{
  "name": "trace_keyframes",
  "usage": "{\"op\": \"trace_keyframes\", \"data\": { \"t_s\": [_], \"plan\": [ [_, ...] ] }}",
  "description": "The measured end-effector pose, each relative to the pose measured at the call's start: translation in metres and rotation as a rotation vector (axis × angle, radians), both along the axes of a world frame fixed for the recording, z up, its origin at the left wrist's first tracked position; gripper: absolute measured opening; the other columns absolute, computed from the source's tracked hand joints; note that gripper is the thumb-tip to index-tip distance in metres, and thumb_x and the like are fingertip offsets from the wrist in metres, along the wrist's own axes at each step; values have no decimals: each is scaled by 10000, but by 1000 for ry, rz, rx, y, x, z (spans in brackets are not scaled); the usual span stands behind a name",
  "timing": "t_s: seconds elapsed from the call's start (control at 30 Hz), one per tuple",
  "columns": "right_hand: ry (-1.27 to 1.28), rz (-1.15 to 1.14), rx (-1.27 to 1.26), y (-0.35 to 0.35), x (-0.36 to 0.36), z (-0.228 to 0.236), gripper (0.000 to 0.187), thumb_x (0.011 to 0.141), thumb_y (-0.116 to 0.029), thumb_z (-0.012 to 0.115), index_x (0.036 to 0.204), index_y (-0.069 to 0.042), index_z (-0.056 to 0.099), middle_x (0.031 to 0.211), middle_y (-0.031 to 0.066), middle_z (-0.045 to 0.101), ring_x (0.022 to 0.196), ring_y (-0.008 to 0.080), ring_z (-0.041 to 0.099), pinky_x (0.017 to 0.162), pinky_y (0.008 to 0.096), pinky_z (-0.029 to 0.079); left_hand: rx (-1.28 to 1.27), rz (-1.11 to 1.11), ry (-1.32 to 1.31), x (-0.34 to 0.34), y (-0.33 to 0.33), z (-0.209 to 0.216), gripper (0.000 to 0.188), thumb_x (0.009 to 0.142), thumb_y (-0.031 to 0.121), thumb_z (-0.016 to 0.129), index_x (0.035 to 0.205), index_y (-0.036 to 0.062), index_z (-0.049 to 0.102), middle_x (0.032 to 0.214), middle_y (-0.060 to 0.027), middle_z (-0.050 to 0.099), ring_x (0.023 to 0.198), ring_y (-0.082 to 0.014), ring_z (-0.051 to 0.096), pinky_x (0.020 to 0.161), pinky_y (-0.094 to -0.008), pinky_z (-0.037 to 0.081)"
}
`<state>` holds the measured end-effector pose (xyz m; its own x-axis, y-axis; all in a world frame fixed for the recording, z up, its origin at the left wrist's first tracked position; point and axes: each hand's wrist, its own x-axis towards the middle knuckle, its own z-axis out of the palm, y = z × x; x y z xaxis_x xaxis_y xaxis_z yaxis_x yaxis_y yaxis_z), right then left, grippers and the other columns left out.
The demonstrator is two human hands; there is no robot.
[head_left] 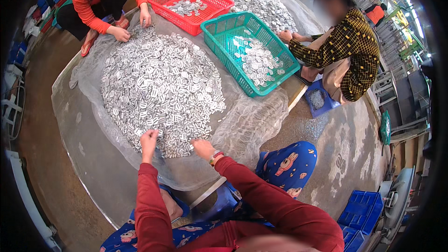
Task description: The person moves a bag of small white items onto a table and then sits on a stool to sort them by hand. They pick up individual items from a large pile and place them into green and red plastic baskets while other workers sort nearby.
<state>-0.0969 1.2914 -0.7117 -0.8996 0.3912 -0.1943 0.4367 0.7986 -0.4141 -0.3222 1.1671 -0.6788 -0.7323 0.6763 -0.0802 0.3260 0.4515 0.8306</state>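
Observation:
A wide heap of small silvery slotted metal pieces [158, 84], shaped like strap buckles, lies on a sheet of pale netting [242, 116] in front of me. My left hand [149, 143] is at the heap's near edge, fingers pinched on one slotted metal piece [160, 133]. To its right, my right hand [203, 149] has its fingers drawn together at the edge of the pieces. Whatever its fingertips hold is too small to make out.
Beyond the heap stand a green basket [219, 42] and a red basket [161, 7], both with loose pieces inside. Another heap [256, 4] lies behind them. Co-workers crouch at the far left [105, 4] and right [345, 46]. Blue crates [361, 210] stand at lower right.

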Motion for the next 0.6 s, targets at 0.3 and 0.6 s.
{"op": "trace_keyframes", "data": {
  "t_s": [0.3,0.6],
  "plan": [
    [24,-23,48,-18,2,19,236,740,-5,560,965,9,492,889,179,594,768,321,647,608,395,532,808,272,-1141,29,-23,59,268,853,334,489,774,78,503,781,-64,489,589,-171,485,375,-227,365],
    [-40,-13,159,-16,5,-12,272,828,-116,456,1057,-68,595,986,127,630,965,292,609,812,423,483,834,476,-1283,22,-16,58,219,905,321,556,834,114,540,719,-2,504,618,-81,499,478,-189,424]
  ]
}}
